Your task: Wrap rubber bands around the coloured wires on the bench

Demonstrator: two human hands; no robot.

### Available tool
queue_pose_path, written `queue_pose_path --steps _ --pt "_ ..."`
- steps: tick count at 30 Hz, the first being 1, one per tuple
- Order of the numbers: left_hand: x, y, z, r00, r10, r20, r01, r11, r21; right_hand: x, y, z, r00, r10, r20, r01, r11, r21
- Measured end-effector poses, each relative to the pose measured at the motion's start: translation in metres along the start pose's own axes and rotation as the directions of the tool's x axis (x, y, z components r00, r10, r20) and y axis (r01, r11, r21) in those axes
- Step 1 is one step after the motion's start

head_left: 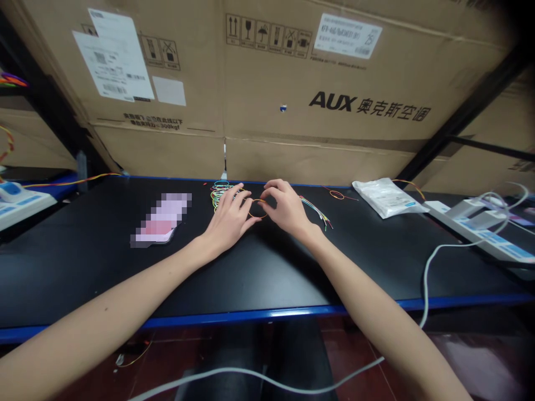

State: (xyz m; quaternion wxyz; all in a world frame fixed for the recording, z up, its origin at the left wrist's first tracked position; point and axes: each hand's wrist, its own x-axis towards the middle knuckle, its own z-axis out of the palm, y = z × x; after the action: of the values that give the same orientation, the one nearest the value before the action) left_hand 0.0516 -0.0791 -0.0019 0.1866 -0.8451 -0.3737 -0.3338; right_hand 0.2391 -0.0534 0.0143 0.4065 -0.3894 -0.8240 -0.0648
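I see the right hand (pixel 288 207) pinching a yellow wire (pixel 252 215), which loops between both hands above the table (pixel 267 278). The left hand (pixel 228 220) is spread, its thumb by the loop, fingers beside coiled wires (pixel 218 192); I can't tell whether it grips. Farther right lie a pouch (pixel 387 197) and power strip (pixel 476 231); a carton (pixel 259 78) stands behind.

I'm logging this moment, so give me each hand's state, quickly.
Left hand: open, fingers spread, thumb by the wire loop; contact unclear.
Right hand: closed, apparently pinching the wire loop between thumb and forefinger.
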Motion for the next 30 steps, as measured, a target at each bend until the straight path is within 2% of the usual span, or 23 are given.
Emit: queue_pose_path --steps 6,10,14,17,20,25,30 --pt "-0.0003 0.0014 -0.0001 1.000 0.013 0.012 -0.013 1.000 0.019 0.0007 -0.0024 0.0018 0.999 -0.014 -0.035 0.014 1.000 0.002" --pt "-0.0008 0.0021 0.0012 1.000 0.024 0.016 -0.024 0.999 0.028 0.0019 0.0002 0.0027 1.000 -0.018 0.015 0.017 0.999 0.038" --pt "-0.0010 0.0013 0.0023 0.999 0.040 0.028 -0.041 0.999 0.024 0.0043 0.0029 0.0006 0.991 -0.050 0.126 0.036 0.994 0.104" --pt "-0.0006 0.0000 0.0018 0.999 0.033 0.032 -0.034 0.999 0.015 0.0045 0.0015 -0.0016 0.986 -0.013 0.165 -0.011 0.990 0.140" --pt "0.0001 -0.0011 0.0008 0.999 0.017 0.027 -0.017 1.000 0.021 0.0031 -0.0005 -0.0032 0.991 0.039 0.131 -0.057 0.988 0.142" --pt "0.0002 -0.0005 0.0006 1.000 0.015 0.023 -0.015 1.000 0.017 0.0014 -0.0004 -0.0028 0.999 0.032 0.024 -0.034 0.998 0.060" --pt "-0.0002 0.0009 0.0014 0.999 0.021 0.032 -0.022 1.000 0.007 0.0018 -0.0019 -0.0013 0.999 -0.008 0.038 0.007 1.000 0.014"
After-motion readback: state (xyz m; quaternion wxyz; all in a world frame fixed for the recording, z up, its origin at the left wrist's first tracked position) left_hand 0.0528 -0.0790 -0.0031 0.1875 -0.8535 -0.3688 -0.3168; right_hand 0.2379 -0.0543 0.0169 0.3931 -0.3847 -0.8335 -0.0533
